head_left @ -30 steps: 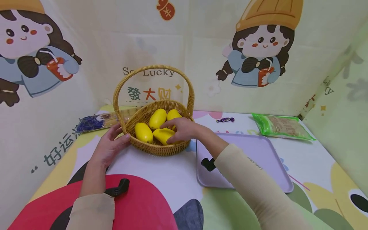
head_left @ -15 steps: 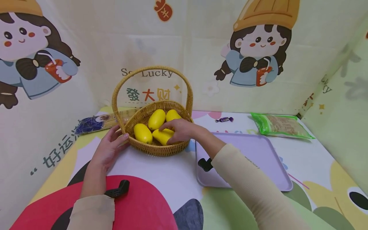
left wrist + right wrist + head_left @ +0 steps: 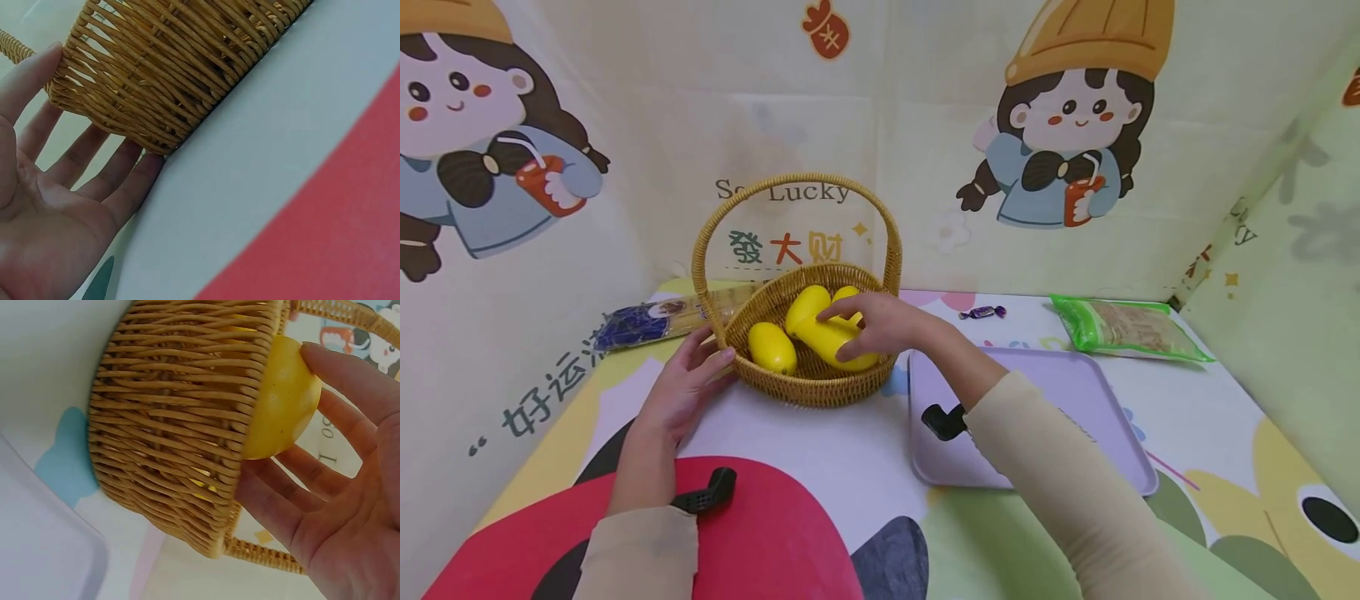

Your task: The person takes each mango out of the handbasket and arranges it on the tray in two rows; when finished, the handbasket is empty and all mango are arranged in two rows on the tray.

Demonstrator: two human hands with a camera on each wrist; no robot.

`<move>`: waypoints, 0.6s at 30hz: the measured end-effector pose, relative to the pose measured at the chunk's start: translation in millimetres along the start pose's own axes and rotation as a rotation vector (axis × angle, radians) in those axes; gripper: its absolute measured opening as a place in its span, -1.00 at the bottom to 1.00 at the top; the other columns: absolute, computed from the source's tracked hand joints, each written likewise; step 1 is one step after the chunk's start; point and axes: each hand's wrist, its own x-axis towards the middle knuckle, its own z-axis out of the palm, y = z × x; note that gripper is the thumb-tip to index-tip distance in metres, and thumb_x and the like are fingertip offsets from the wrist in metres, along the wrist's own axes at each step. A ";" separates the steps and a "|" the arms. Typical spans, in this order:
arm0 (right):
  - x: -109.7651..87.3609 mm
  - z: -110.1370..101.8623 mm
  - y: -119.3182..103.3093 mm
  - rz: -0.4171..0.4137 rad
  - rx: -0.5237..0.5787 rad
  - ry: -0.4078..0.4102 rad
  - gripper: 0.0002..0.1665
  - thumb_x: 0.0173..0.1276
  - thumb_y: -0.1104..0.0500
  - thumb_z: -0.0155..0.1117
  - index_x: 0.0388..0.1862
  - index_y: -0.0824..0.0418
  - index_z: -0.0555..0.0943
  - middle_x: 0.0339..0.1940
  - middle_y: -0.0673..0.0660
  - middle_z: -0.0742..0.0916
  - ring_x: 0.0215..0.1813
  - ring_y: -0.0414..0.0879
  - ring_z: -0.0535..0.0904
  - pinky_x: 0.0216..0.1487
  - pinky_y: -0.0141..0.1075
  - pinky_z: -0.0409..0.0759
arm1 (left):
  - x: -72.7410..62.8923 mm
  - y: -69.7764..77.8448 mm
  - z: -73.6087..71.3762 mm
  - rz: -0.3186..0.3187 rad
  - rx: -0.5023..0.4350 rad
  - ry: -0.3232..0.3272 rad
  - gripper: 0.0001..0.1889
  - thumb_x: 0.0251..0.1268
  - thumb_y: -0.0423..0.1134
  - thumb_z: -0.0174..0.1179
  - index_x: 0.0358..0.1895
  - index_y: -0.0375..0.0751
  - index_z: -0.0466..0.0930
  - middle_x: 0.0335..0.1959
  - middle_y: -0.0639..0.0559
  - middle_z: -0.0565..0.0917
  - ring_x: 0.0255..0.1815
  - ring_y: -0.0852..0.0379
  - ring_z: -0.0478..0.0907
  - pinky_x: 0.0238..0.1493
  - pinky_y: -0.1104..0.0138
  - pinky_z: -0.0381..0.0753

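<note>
Several yellow mangoes (image 3: 772, 348) lie in a wicker basket (image 3: 808, 392) with a tall arched handle. My right hand (image 3: 887, 323) reaches over the basket's right side and holds one mango (image 3: 827, 337) between thumb and fingers. This mango is tilted, its far end overlapping another mango in the head view. In the right wrist view its rounded end (image 3: 284, 400) rises above the rim, thumb on one side and fingers on the other. My left hand (image 3: 681, 383) rests against the basket's left end, the thumb at the rim by the handle's base and the extended fingers (image 3: 119, 169) along the outer wall.
A lilac tray (image 3: 940, 471) lies right of the basket, under my right forearm. Behind it are a purple-wrapped candy (image 3: 982, 312) and a green-edged packet (image 3: 1131, 327). A long blue-ended packet (image 3: 647, 323) lies behind the basket at left. Printed cloth walls stand around the table.
My right hand has risen slightly with the mango, which has lifted and now overlaps the mango behind it. My left hand has stayed at the basket's left end.
</note>
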 end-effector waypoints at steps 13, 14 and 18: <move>-24.1 -11.8 -1.7 0.002 0.069 0.104 -0.34 0.30 0.05 0.48 0.39 -0.21 0.58 0.45 -0.02 0.56 0.26 0.00 0.49 0.29 -0.07 0.62 | 0.6 0.9 -1.4 -0.006 -0.015 0.010 -0.12 0.49 -0.01 0.26 0.70 0.27 -0.09 0.73 -0.13 -0.06 0.66 -0.09 0.06 0.62 -0.05 0.17; -26.7 -12.8 -0.9 0.003 0.074 0.110 -0.34 0.31 0.05 0.48 0.39 -0.21 0.58 0.45 -0.02 0.56 0.26 0.01 0.49 0.29 -0.07 0.62 | 0.8 0.4 -1.5 -0.007 -0.018 0.011 -0.12 0.48 -0.01 0.27 0.70 0.29 -0.09 0.73 -0.12 -0.06 0.66 -0.09 0.07 0.62 -0.05 0.17; -39.2 -17.5 3.2 -0.003 0.082 0.142 -0.33 0.31 0.06 0.48 0.41 -0.18 0.57 0.46 0.00 0.55 0.34 0.08 0.50 0.31 -0.02 0.63 | 2.7 -1.8 -1.9 -0.008 -0.024 0.010 -0.13 0.48 -0.02 0.27 0.69 0.32 -0.07 0.73 -0.11 -0.05 0.67 -0.08 0.05 0.63 -0.05 0.16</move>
